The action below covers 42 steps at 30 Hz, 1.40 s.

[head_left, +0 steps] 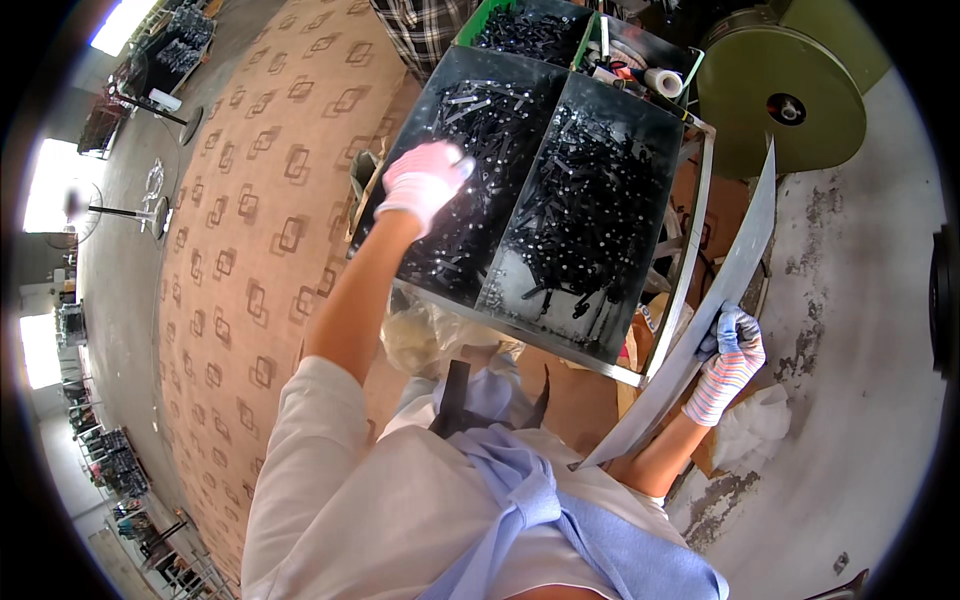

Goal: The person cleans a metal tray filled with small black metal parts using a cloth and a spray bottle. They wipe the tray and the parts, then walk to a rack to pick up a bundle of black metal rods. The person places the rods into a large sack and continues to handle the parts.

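My right hand (732, 362), in a striped glove, is closed around the edge of a long, thin metal strip (722, 300). The strip stands tilted, running from beside my waist up toward a round green machine part. My left hand (425, 182), in a pinkish-white glove, is over the left section of a dark metal tray (515, 215). Its fingers are blurred and partly turned away, so their grip is unclear. Small dark metal pieces (480, 150) fill that section. More small black pieces (590, 200) lie in the right section, with bare metal at its near end.
Behind the tray are a green-edged bin of dark pieces (530, 35) and a box holding a tape roll (663, 82). The green machine disc (785, 100) is at the far right. A metal frame (690, 260) borders the tray. Patterned covering (250, 250) spreads left; fans stand beyond.
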Available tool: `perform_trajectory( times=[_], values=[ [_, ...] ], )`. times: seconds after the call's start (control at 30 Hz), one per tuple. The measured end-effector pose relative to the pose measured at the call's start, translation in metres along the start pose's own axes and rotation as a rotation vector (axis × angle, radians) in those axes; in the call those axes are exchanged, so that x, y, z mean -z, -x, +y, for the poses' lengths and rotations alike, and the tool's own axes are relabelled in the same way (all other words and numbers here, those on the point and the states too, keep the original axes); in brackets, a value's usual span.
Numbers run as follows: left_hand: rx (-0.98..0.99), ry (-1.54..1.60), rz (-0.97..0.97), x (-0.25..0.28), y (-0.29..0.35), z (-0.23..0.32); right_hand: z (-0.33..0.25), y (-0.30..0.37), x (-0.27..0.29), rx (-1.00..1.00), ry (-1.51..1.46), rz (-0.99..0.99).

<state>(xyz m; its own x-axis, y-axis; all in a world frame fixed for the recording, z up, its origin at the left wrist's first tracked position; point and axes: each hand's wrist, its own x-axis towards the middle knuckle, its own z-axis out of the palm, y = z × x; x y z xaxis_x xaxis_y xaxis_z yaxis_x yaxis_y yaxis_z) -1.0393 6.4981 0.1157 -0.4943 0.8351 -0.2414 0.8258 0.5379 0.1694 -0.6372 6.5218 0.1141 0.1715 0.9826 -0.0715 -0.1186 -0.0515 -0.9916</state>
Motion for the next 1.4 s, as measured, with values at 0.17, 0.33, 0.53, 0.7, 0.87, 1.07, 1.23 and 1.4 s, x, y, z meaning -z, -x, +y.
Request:
perform_trajectory(
  times=[0.17, 0.33, 0.53, 0.7, 0.87, 1.07, 1.23, 1.4],
  values=[
    [0.062, -0.075, -0.056, -0.045, -0.049, 0.043, 0.001, 0.007, 0.001, -0.002, 0.009, 0.025],
    [-0.032, -0.189, 0.043, -0.064, -0.055, 0.047, -0.007, 0.021, -0.007, -0.045, 0.042, 0.028],
    [0.059, 0.113, 0.028, -0.070, -0.041, 0.036, 0.003, 0.028, -0.017, -0.045, 0.001, -0.017],
    [0.028, 0.716, 0.353, -0.089, -0.048, -0.004, 0.009, 0.033, -0.028, -0.054, -0.005, -0.086],
    [-0.087, 1.956, 0.031, -0.047, -0.032, -0.002, 0.018, 0.034, -0.032, -0.058, -0.023, -0.122],
    [0.015, 2.099, -0.393, -0.039, -0.015, -0.012, 0.018, 0.036, -0.042, -0.094, -0.022, -0.139],
    [-0.005, 1.846, -0.360, -0.040, -0.014, -0.025, 0.022, 0.037, -0.043, -0.111, -0.026, -0.154],
    [0.064, 1.744, -0.334, -0.047, -0.025, -0.041, 0.028, 0.040, -0.045, -0.120, -0.031, -0.152]
  ],
)
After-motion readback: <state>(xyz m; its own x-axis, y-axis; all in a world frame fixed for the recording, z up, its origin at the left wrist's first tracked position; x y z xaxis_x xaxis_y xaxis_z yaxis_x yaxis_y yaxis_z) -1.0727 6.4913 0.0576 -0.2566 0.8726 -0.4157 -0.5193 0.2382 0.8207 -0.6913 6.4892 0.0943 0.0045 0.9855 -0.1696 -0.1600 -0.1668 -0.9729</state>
